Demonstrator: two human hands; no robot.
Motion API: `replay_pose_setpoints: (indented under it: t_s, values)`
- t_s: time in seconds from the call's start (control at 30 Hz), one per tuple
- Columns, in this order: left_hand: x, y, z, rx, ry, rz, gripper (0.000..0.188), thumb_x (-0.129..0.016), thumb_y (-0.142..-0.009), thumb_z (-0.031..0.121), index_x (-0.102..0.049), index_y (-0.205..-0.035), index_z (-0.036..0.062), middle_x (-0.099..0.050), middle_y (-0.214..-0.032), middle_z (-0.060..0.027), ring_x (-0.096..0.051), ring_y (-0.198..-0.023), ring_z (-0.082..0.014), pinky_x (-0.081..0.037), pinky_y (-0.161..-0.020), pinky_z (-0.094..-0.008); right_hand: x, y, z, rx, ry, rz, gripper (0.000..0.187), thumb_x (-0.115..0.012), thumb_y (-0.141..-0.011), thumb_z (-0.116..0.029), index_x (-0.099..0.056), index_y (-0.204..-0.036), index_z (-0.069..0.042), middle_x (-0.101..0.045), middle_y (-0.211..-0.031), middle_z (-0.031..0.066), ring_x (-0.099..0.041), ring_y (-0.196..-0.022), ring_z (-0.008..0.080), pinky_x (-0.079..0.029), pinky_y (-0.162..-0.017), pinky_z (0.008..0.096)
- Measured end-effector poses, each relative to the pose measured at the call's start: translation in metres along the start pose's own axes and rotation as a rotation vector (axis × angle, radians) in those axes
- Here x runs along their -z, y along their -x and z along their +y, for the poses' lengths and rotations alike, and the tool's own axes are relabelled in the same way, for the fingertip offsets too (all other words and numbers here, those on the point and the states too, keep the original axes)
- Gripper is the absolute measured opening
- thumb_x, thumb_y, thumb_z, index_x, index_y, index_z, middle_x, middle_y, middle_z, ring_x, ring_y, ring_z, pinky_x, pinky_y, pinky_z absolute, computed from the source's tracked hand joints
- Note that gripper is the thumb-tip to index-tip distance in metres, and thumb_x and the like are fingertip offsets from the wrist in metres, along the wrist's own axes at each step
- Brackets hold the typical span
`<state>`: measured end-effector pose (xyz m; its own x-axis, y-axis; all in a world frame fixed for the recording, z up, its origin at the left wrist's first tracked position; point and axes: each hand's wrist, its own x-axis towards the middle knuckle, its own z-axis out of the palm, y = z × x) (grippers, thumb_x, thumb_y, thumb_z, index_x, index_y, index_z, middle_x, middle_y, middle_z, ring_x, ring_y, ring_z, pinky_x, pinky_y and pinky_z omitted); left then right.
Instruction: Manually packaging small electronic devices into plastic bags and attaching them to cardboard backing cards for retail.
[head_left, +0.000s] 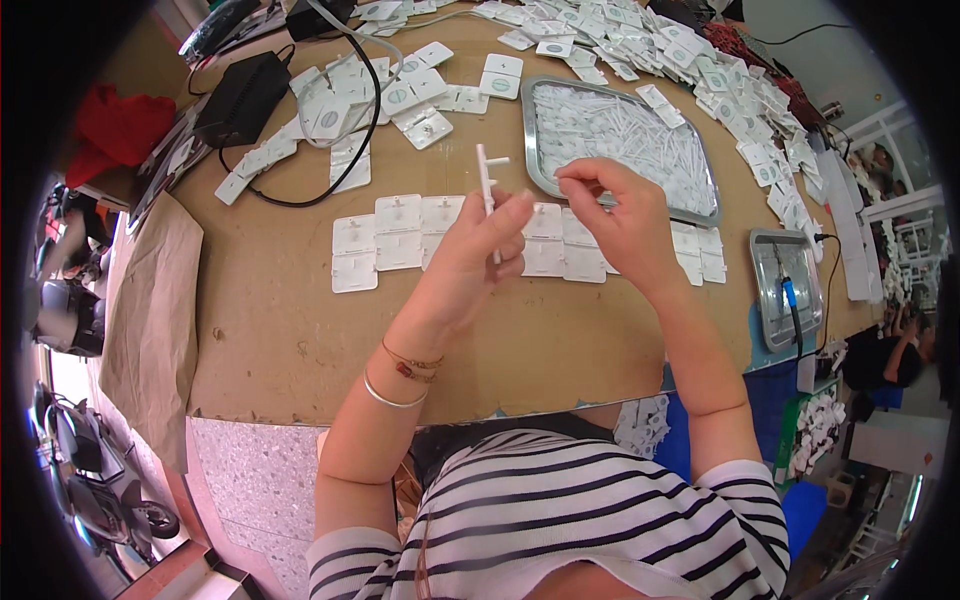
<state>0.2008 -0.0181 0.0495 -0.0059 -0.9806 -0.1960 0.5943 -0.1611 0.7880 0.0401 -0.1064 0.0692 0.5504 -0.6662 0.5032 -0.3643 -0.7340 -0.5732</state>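
Note:
My left hand holds a thin white plastic stick with a short side arm upright, above the middle of the table. Just to its right, my right hand has its fingertips pinched together near the edge of a metal tray; whether it grips a small part I cannot tell. The tray is full of small white plastic pieces. A row of flat white square parts lies on the brown table below both hands.
Many more white square parts are heaped at the far side. A black power adapter with a cable sits far left. A smaller metal tray with a blue-tipped tool stands at the right. Brown paper hangs off the left edge.

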Motion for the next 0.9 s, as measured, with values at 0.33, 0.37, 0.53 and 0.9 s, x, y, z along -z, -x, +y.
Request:
replay_pose_setpoints:
  t_s: [0.33, 0.37, 0.53, 0.9]
  values:
    - [-0.009, 0.002, -0.001, 0.155, -0.049, -0.164, 0.038, -0.038, -0.088, 0.015, -0.047, -0.116, -0.0087, -0.058, -0.104, -0.0155, -0.061, -0.092, -0.0249, -0.051, -0.072, -0.0347, -0.014, 0.020, -0.009, -0.164, -0.286, 0.060, 0.009, -0.062, -0.084, -0.007, -0.060, -0.090, -0.002, -0.054, -0.107, 0.0056, -0.050, -0.074, 0.0071, -0.048, -0.058, 0.0200]
    - [-0.011, 0.002, -0.002, 0.157, -0.048, -0.166, 0.038, -0.038, -0.088, 0.015, -0.047, -0.116, -0.0087, -0.058, -0.104, -0.0155, -0.061, -0.092, -0.0249, -0.051, -0.072, -0.0347, -0.016, 0.021, -0.007, -0.166, -0.285, 0.060, 0.009, -0.062, -0.084, -0.007, -0.060, -0.090, -0.002, -0.054, -0.107, 0.0056, -0.050, -0.074, 0.0071, -0.048, -0.058, 0.0200]
    - [-0.010, 0.002, -0.002, 0.155, -0.107, -0.178, 0.036, -0.038, -0.088, 0.015, -0.047, -0.115, -0.0085, -0.059, -0.101, -0.0152, -0.062, -0.086, -0.0219, -0.051, -0.068, -0.0323, -0.025, 0.023, -0.009, -0.347, -0.476, 0.094, 0.010, -0.064, -0.083, -0.009, -0.059, -0.089, -0.002, -0.051, -0.112, 0.0060, -0.049, -0.075, 0.0061, -0.045, -0.053, 0.0200]
    - [-0.010, 0.003, -0.009, 0.042, -0.387, -0.156, 0.032, -0.043, -0.090, 0.016, -0.054, -0.109, -0.0063, -0.061, -0.100, -0.0117, -0.063, -0.080, -0.0173, -0.053, -0.060, -0.0285, -0.027, 0.023, -0.017, -0.535, -0.616, 0.134, 0.030, -0.063, -0.084, -0.007, -0.046, -0.109, -0.002, -0.055, -0.101, 0.0045, -0.053, -0.080, 0.0074, -0.046, -0.060, 0.0208]
